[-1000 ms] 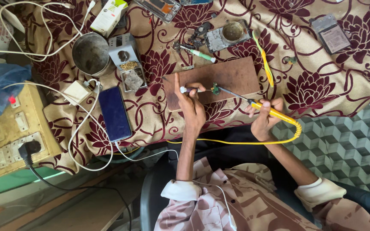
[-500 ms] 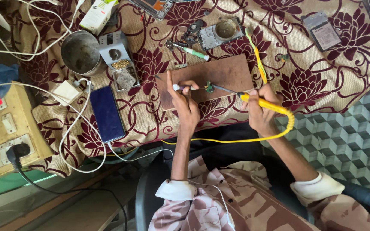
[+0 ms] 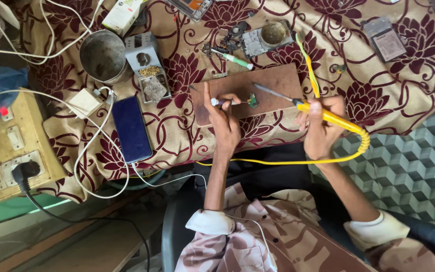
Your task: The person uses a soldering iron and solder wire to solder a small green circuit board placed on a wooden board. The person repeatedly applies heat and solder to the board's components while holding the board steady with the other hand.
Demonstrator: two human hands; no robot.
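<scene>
Here the left hand (image 3: 222, 123) pinches a slim white-tipped tool (image 3: 225, 102) whose far end touches a small green circuit board (image 3: 252, 100), which lies on a brown wooden board (image 3: 273, 83) atop the floral tablecloth (image 3: 378, 95). The right hand (image 3: 320, 131) is clenched around the yellow handle of a soldering iron (image 3: 328, 115); its metal tip is angled toward the green board and ends just beside it. The yellow cord (image 3: 278, 162) loops back below the table edge. Left of the wooden board lie a dark smartphone (image 3: 132, 128), a round metal tin (image 3: 102, 55) and a wall socket panel (image 3: 6, 161)
</scene>
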